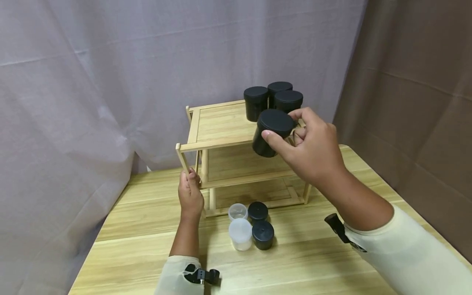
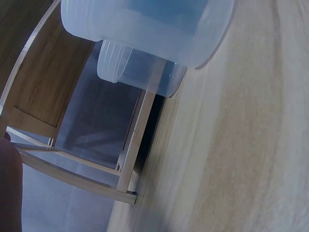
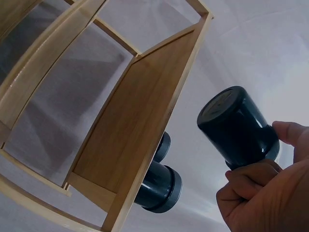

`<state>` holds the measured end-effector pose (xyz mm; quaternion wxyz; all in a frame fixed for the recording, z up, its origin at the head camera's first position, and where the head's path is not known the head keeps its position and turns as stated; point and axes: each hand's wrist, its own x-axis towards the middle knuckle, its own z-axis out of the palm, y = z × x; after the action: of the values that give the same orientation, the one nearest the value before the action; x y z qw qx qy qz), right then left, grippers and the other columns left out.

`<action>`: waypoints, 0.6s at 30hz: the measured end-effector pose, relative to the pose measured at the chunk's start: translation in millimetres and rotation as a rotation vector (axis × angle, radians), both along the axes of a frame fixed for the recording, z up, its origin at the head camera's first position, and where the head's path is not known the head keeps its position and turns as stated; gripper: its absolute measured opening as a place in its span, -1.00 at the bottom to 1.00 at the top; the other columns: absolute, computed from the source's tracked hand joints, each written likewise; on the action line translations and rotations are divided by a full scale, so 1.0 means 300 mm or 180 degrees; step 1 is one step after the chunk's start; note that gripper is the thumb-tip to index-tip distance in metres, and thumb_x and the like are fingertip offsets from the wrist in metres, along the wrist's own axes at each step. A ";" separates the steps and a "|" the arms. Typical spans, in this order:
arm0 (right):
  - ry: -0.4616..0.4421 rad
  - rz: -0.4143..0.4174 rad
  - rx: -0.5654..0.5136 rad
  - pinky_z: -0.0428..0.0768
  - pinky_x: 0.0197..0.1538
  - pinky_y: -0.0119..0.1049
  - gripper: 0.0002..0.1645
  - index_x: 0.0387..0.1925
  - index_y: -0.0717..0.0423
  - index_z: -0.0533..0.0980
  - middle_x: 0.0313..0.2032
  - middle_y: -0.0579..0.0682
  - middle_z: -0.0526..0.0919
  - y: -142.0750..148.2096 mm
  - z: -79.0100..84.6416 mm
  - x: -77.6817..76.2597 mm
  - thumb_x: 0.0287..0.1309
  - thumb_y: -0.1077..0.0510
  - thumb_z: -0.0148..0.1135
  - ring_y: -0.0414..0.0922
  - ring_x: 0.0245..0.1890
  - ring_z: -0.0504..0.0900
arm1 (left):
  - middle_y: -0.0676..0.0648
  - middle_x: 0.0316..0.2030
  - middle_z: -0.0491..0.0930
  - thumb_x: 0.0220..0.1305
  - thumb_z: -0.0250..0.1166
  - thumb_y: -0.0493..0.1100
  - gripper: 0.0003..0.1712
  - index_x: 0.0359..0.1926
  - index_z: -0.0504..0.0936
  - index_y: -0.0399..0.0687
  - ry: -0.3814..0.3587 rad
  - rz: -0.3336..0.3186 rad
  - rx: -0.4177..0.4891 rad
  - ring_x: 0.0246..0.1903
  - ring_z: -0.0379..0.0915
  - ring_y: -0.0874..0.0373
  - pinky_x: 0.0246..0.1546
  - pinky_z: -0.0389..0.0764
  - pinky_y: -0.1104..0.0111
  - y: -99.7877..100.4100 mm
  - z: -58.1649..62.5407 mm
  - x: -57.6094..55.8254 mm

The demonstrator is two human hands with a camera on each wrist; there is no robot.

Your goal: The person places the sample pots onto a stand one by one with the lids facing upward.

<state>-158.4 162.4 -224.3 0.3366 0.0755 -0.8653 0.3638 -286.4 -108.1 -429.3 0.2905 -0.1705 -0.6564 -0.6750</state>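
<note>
My right hand [image 1: 313, 149] pinches a black lidded jar [image 1: 274, 127] between thumb and fingers, tilted, in front of the wooden rack's top shelf [image 1: 217, 123]. In the right wrist view the jar's base [image 3: 222, 104] shows, clear of the shelf. Several more black jars [image 1: 255, 102] stand together on the right part of the top shelf. With my left hand [image 1: 191, 194] I grip the front left post of the rack [image 1: 183, 160]. Most of that hand lies outside the left wrist view.
On the table [image 1: 147, 229], in front of the rack, two clear jars [image 1: 241, 235] stand beside two black jars [image 1: 263, 235]. The rack's lower shelves [image 1: 243, 164] show beneath the top one. A grey curtain [image 1: 129, 61] hangs behind and a brown one [image 1: 416, 123] at right.
</note>
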 end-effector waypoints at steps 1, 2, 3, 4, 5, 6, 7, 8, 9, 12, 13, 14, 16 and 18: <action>-0.0008 -0.0020 0.0012 0.29 -0.57 -0.35 -0.30 0.17 0.26 0.56 -0.67 -0.11 0.35 -0.003 0.004 -0.007 0.28 -0.16 0.57 -0.19 -0.64 0.31 | 0.04 -0.44 0.30 0.73 -0.11 0.17 -0.31 -0.06 0.35 -0.53 -0.0012 0.0000 0.0002 -0.42 0.22 0.28 -0.37 0.34 0.51 0.001 -0.001 0.000; -0.0008 -0.0045 0.0043 0.29 -0.57 -0.35 -0.28 0.19 0.26 0.55 -0.67 -0.11 0.35 -0.006 0.009 -0.014 0.29 -0.18 0.55 -0.19 -0.64 0.31 | 0.04 -0.44 0.30 0.74 -0.11 0.16 -0.33 -0.07 0.35 -0.51 -0.0025 -0.0003 0.0003 -0.42 0.23 0.28 -0.37 0.35 0.51 0.002 -0.001 0.001; 0.0000 -0.0075 0.0079 0.28 -0.57 -0.35 -0.27 0.21 0.26 0.55 -0.66 -0.10 0.36 -0.010 0.013 -0.022 0.31 -0.20 0.53 -0.18 -0.63 0.32 | 0.04 -0.43 0.30 0.74 -0.11 0.16 -0.35 -0.07 0.35 -0.49 -0.0038 -0.0004 0.0002 -0.41 0.23 0.28 -0.37 0.35 0.51 0.003 -0.002 0.001; 0.0003 -0.0105 0.0118 0.28 -0.56 -0.34 -0.25 0.23 0.27 0.54 -0.65 -0.10 0.37 -0.013 0.019 -0.029 0.33 -0.22 0.51 -0.17 -0.63 0.33 | 0.05 -0.43 0.30 0.73 -0.11 0.16 -0.35 -0.08 0.35 -0.48 -0.0047 -0.0013 0.0008 -0.41 0.23 0.28 -0.37 0.35 0.51 0.004 -0.003 0.001; 0.0005 -0.0137 0.0160 0.28 -0.56 -0.33 -0.23 0.25 0.27 0.54 -0.65 -0.09 0.38 -0.016 0.024 -0.037 0.34 -0.24 0.49 -0.16 -0.62 0.34 | 0.05 -0.43 0.31 0.73 -0.10 0.16 -0.35 -0.08 0.35 -0.48 -0.0051 -0.0026 0.0024 -0.40 0.24 0.28 -0.36 0.36 0.50 0.005 -0.003 0.001; 0.0003 -0.0168 0.0199 0.29 -0.56 -0.32 -0.21 0.28 0.27 0.53 -0.64 -0.08 0.39 -0.019 0.030 -0.046 0.36 -0.26 0.46 -0.14 -0.62 0.36 | 0.05 -0.43 0.31 0.72 -0.10 0.17 -0.34 -0.07 0.35 -0.49 -0.0059 -0.0022 0.0028 -0.40 0.24 0.28 -0.36 0.36 0.50 0.005 -0.004 0.001; 0.0000 -0.0201 0.0235 0.31 -0.54 -0.30 -0.18 0.31 0.28 0.52 -0.63 -0.06 0.42 -0.021 0.035 -0.056 0.38 -0.28 0.44 -0.11 -0.60 0.39 | 0.05 -0.42 0.31 0.72 -0.10 0.17 -0.33 -0.07 0.35 -0.51 -0.0061 -0.0021 0.0038 -0.40 0.24 0.28 -0.36 0.36 0.50 0.006 -0.004 0.000; -0.0007 -0.0238 0.0275 0.34 -0.52 -0.27 -0.15 0.34 0.29 0.51 -0.61 -0.02 0.46 -0.023 0.041 -0.065 0.39 -0.31 0.40 -0.08 -0.58 0.44 | 0.06 -0.42 0.31 0.73 -0.09 0.16 -0.32 -0.06 0.35 -0.52 -0.0064 -0.0017 0.0046 -0.40 0.24 0.29 -0.36 0.36 0.50 0.006 -0.005 -0.001; -0.0023 -0.0276 0.0305 0.38 -0.49 -0.23 -0.12 0.36 0.29 0.50 -0.58 0.01 0.51 -0.025 0.047 -0.075 0.40 -0.33 0.37 -0.04 -0.54 0.49 | 0.06 -0.42 0.32 0.73 -0.09 0.16 -0.31 -0.05 0.35 -0.54 -0.0069 -0.0012 0.0052 -0.40 0.25 0.29 -0.36 0.36 0.51 0.006 -0.005 -0.001; -0.0132 -0.0396 0.0391 0.55 -0.38 -0.08 -0.04 0.41 0.30 0.47 -0.40 0.18 0.69 -0.029 0.062 -0.103 0.42 -0.42 0.29 0.10 -0.37 0.66 | 0.06 -0.42 0.32 0.73 -0.09 0.17 -0.30 -0.04 0.35 -0.56 -0.0075 0.0011 0.0055 -0.40 0.25 0.29 -0.37 0.36 0.51 0.008 -0.008 -0.001; -0.0176 -0.0426 0.0416 0.60 -0.32 -0.02 -0.02 0.43 0.29 0.46 -0.31 0.24 0.74 -0.029 0.067 -0.111 0.42 -0.44 0.27 0.14 -0.29 0.71 | 0.06 -0.42 0.32 0.72 -0.08 0.18 -0.29 -0.04 0.35 -0.56 -0.0074 0.0016 0.0054 -0.40 0.25 0.29 -0.37 0.36 0.51 0.009 -0.009 -0.002; -0.0213 -0.0453 0.0448 0.64 -0.27 0.03 0.00 0.43 0.29 0.46 -0.22 0.28 0.77 -0.028 0.070 -0.120 0.42 -0.46 0.25 0.18 -0.22 0.74 | 0.06 -0.43 0.32 0.71 -0.08 0.20 -0.27 -0.05 0.35 -0.56 -0.0072 0.0024 0.0045 -0.41 0.25 0.29 -0.38 0.35 0.51 0.010 -0.010 -0.001; -0.0284 -0.0484 0.0491 0.69 -0.17 0.13 0.01 0.45 0.28 0.45 -0.07 0.36 0.78 -0.027 0.076 -0.137 0.42 -0.47 0.24 0.25 -0.10 0.78 | 0.07 -0.43 0.32 0.68 -0.08 0.25 -0.23 -0.05 0.36 -0.55 -0.0061 0.0031 0.0032 -0.42 0.25 0.29 -0.39 0.34 0.51 0.012 -0.011 -0.001; -0.0332 -0.0493 0.0542 0.71 -0.08 0.20 0.02 0.46 0.27 0.44 0.04 0.42 0.76 -0.026 0.081 -0.151 0.42 -0.48 0.23 0.29 -0.01 0.78 | 0.07 -0.43 0.32 0.65 -0.08 0.30 -0.18 -0.05 0.36 -0.55 -0.0041 0.0033 0.0028 -0.42 0.25 0.29 -0.39 0.34 0.51 0.014 -0.011 -0.003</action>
<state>-203.8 154.6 -199.9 0.3107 0.0177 -0.9126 0.2654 -287.4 -103.7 -432.5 0.2906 -0.1615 -0.6562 -0.6774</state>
